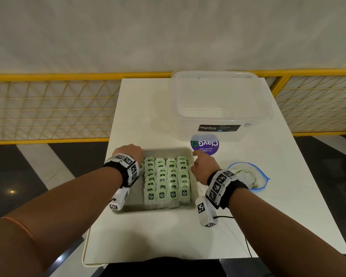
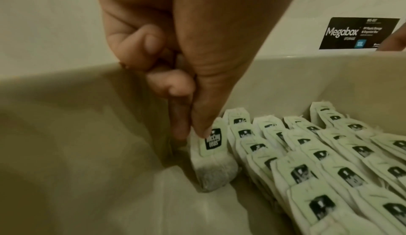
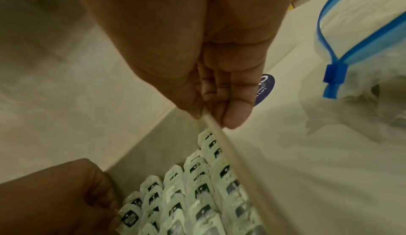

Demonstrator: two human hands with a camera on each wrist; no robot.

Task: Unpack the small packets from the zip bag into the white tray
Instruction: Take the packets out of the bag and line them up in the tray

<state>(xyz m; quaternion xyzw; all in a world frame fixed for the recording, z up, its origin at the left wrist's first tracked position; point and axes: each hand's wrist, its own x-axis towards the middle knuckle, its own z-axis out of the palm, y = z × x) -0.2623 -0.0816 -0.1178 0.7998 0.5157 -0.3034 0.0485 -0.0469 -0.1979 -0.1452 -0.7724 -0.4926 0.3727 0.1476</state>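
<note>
The white tray [image 1: 135,196] sits mid-table with several rows of green tea packets [image 1: 166,182] standing in it. My left hand [image 1: 131,151] reaches into the tray's far-left corner. In the left wrist view its thumb and forefinger [image 2: 193,131] pinch the top of one packet [image 2: 211,152], which stands on the tray floor beside the rows [image 2: 329,160]. My right hand [image 1: 203,164] holds the tray's right rim [image 3: 230,152] near the far corner, thumb and fingers [image 3: 211,115] pinching it. The zip bag [image 1: 248,176], blue-edged and open, lies right of the tray with pale packets inside; its slider [image 3: 335,76] shows close up.
A clear lidded Megabox storage box [image 1: 220,100] stands behind the tray. A round purple sticker [image 1: 205,145] lies on the white table [image 1: 168,236] between them. A yellow mesh railing [image 1: 48,106] runs behind the table. A black cable [image 1: 246,236] trails from my right wrist.
</note>
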